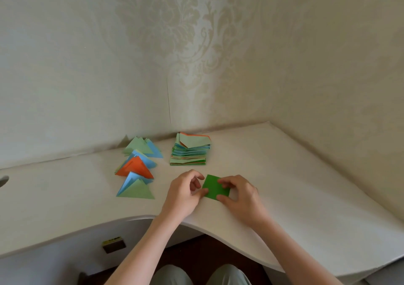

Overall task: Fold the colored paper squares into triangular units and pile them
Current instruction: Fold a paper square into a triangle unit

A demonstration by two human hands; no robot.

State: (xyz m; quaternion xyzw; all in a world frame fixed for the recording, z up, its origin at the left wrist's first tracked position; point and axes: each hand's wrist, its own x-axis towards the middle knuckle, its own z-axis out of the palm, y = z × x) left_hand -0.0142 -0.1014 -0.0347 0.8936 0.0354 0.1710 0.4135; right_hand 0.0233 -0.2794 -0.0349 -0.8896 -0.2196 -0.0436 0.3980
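Note:
A dark green paper square (213, 187) lies flat on the white desk (284, 175) between my hands. My left hand (185, 191) pinches its left edge with thumb and fingertips. My right hand (239, 194) holds its right side, fingers on top and thumb at the near corner. Behind it stands a stack of unfolded squares (190, 152) in green, blue and orange. To the left lie folded triangular units (136, 171) in light green, blue and orange, loosely overlapped in a row.
The desk sits in a wall corner, with wallpaper close behind the stack. Its front edge curves inward over my knees (201, 273). A round cable hole (3, 180) is at the far left. A small dark box (113, 244) sits below the desk.

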